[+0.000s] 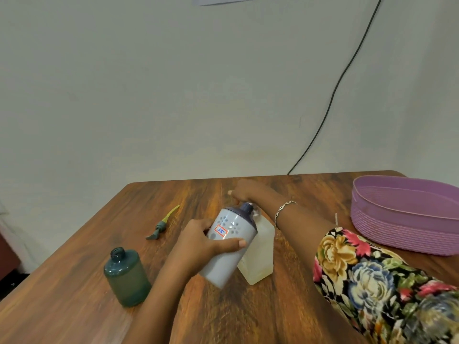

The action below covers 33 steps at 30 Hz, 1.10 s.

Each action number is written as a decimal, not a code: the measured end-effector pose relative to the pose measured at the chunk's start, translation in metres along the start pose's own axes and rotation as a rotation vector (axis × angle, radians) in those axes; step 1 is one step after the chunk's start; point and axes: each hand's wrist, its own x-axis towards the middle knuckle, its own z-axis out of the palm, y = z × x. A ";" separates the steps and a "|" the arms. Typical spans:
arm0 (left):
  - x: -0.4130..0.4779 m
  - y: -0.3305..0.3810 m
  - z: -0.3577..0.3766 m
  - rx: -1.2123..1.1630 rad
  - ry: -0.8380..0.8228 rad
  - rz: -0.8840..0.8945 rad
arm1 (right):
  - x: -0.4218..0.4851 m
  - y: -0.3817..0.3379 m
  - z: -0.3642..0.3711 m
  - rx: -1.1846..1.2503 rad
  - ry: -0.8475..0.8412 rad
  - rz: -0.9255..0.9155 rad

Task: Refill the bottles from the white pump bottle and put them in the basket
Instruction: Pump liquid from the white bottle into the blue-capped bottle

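My left hand [198, 242] grips the white bottle [228, 247] with a dark blue shoulder and a red-edged label, tilted to the right above the table. Its dark neck lies close to the top of a clear square bottle [259, 259] standing just behind it with pale liquid inside. My right hand [244, 192] reaches past both bottles and rests low on the table with its fingers curled; whether it holds anything is hidden. A dark green bottle [126, 276] stands open-necked at the left. Its green pump head with a yellow tube [162, 224] lies on the table behind it.
A purple woven basket [397, 234] sits at the right edge of the wooden table [273, 306]. A thin white stick [336, 218] pokes up behind my right forearm. A black cable [330, 103] runs down the wall behind the table.
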 end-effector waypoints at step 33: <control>0.000 0.013 0.002 -0.029 -0.018 -0.056 | -0.003 0.007 -0.002 -0.006 0.004 -0.051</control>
